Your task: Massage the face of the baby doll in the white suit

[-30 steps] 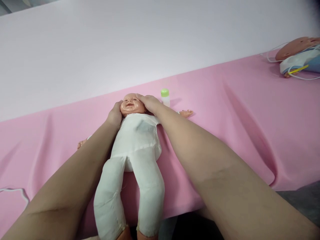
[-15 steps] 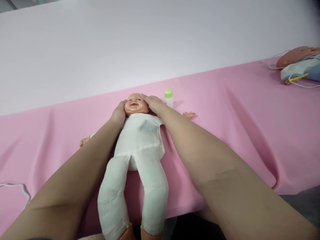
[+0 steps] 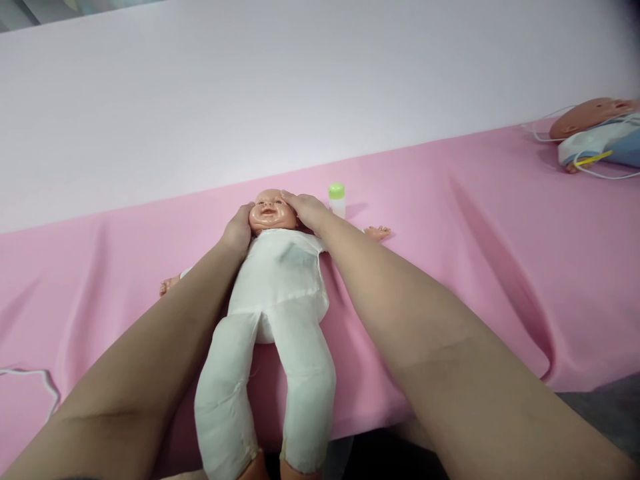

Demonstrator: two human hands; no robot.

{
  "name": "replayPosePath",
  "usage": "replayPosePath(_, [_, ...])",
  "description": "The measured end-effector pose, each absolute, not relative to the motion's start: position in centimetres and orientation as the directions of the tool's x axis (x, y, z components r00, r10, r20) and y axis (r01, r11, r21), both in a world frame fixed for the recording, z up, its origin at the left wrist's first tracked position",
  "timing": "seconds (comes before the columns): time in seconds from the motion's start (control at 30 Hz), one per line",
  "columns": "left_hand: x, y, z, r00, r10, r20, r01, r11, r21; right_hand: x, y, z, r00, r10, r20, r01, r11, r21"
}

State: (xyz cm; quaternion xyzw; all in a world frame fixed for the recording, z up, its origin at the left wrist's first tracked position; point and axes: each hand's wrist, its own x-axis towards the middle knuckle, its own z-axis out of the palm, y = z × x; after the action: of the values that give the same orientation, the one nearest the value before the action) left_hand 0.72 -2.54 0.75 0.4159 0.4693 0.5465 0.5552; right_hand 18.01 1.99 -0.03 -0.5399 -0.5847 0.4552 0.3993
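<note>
A baby doll (image 3: pixel 277 267) with a white cloth body lies on its back, its plastic head away from me and its legs toward me. My left hand (image 3: pixel 239 230) cups one side of the doll's head, its fingers partly hidden behind it. On the other side, my right hand (image 3: pixel 306 210) is pressed to the head, with fingertips by the temple. Between them the two hands hold the head. Beyond my right wrist stands a small bottle (image 3: pixel 337 200) with a green cap, its base hidden by my forearm.
Pink cloth (image 3: pixel 425 200) with several folds covers the table, against a pale wall or panel (image 3: pixel 300 87). Another doll (image 3: pixel 593 133) in white and blue lies at the far right, with white tubing and a yellow strip. A white cord (image 3: pixel 47 380) lies at the lower left.
Both hands stay on the doll's head in the same hold. The view has shifted very slightly; nothing else has visibly moved.
</note>
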Motion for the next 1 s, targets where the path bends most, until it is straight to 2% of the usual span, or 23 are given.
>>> replayPosePath(0.53, [1.0, -3.0, 1.2, -0.072, 0.994, -0.088, -0.202, 0.072, 0.977, 17.8, 2.7, -1.1, -0.096, 0.995, 0.040, 0.233, 0.061, -0.970])
replayPosePath(1.0, [0.6, -2.3, 0.7, -0.063, 0.997, -0.043, -0.204, 0.029, 0.978, 17.9, 2.8, -1.2, -0.080, 0.996, 0.043, 0.272, 0.064, -0.960])
